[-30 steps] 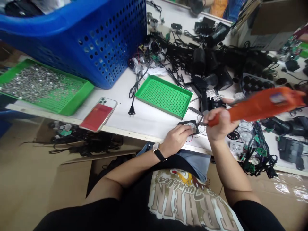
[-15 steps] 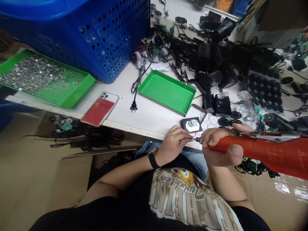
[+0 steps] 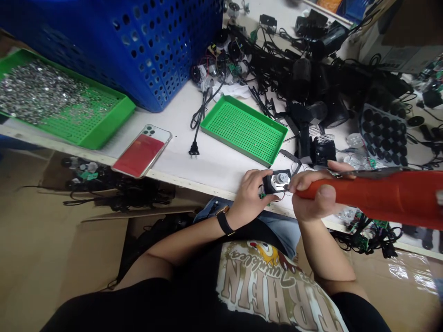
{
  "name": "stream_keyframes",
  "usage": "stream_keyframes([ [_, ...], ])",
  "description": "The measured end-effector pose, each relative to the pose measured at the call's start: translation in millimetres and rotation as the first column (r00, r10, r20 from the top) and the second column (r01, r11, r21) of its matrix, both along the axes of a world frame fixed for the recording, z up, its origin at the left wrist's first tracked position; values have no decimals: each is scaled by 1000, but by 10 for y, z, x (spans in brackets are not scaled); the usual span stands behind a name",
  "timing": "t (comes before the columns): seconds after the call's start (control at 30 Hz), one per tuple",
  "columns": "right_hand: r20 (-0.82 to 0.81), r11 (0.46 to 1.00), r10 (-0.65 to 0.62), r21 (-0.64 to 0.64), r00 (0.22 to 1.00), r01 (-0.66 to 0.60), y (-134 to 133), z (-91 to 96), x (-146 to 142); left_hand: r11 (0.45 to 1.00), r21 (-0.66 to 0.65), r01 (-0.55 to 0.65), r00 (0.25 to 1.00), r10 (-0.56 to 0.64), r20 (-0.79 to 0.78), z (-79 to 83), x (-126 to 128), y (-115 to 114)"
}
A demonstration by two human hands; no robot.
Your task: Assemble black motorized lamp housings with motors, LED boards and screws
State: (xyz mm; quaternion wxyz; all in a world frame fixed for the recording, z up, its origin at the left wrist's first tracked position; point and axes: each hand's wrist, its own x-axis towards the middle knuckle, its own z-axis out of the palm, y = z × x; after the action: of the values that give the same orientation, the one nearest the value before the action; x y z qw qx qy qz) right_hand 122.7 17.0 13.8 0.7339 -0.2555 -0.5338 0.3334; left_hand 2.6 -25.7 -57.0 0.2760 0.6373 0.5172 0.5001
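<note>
Left hand [image 3: 249, 196]: grasping black motor mount [image 3: 269, 183] at the table edge.
Right hand [image 3: 313, 196]: clenched around orange-handled soldering iron [image 3: 377, 196].
Risk: a slipping tip could melt the red wire [image 3: 283, 196].

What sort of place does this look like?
Likely a small electronics workshop: an orange hand tool at a small black part, a green tray heaped with tiny metal parts, and tangled black cables.

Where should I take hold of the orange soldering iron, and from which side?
Grip the orange handle at its narrow front end, where the right hand wraps it, coming from the right. The handle tapers toward the metal tip by the black plate, so keep your fingers behind the tip.
</note>
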Motion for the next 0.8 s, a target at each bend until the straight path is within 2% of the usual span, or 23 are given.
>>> stream_keyframes([
  [0.23, 130, 997, 40, -73, 991, -31, 133, -108, 0, 999, 12, 33, 999, -33, -22, -147, 38, 89],
  [0.37, 189, 995, 67, -87, 980, -51, 147, -161, 29, 999, 16, 38, 999, -38, -10, -163, 45, 89],
  [0.5, 284, 982, 105, -179, 953, -55, 209, -319, 93, 998, 28, 61, 998, -61, 4, -169, 44, 108],
  [0.67, 356, 962, 215, -238, 909, -135, 302, -517, 145, 996, 33, 87, 995, -88, 53, -248, 79, 183],
  [0.8, 359, 960, 236, -228, 903, -161, 320, -407, 112, 995, 12, 103, 992, -103, 76, -245, 52, 184],
])
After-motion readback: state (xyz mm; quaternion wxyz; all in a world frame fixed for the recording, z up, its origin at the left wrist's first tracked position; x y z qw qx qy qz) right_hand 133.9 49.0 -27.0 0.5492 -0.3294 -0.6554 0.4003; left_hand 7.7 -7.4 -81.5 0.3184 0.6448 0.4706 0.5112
